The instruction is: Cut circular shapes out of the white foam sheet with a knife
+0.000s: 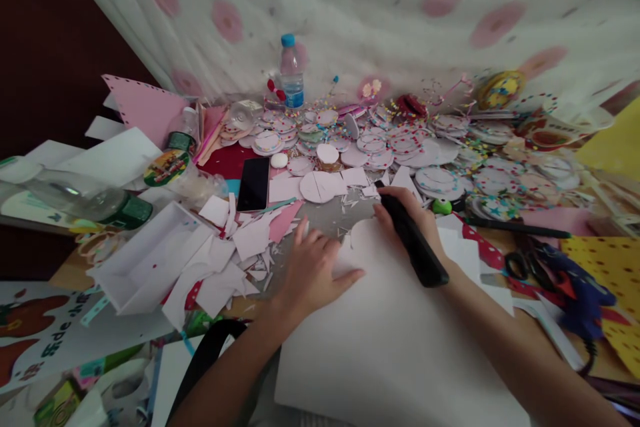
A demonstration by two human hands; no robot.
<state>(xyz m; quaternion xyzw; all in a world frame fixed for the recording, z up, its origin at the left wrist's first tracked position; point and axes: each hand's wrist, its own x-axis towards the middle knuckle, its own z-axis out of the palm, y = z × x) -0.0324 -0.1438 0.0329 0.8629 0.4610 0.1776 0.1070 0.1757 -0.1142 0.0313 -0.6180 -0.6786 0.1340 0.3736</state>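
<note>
A large white sheet [370, 340] lies across the front of the table, its far edge curved and cut. My left hand [317, 270] rests on the sheet's left edge, fingers apart. In my right hand [417, 213] is a black-handled tool [413, 237], fingers wrapped round it; its tip points away from me, near the sheet's far edge. Beyond the sheet, a white paper disc [319, 187] with a line across it lies among small paper scraps [353, 200].
Decorated paper discs [373, 143] are piled along the back near a water bottle [291, 73]. A phone [253, 184], paper offcuts [253, 237] and an open white box [150, 260] sit left. Scissors [517, 267] and a blue glue gun [580, 293] lie right.
</note>
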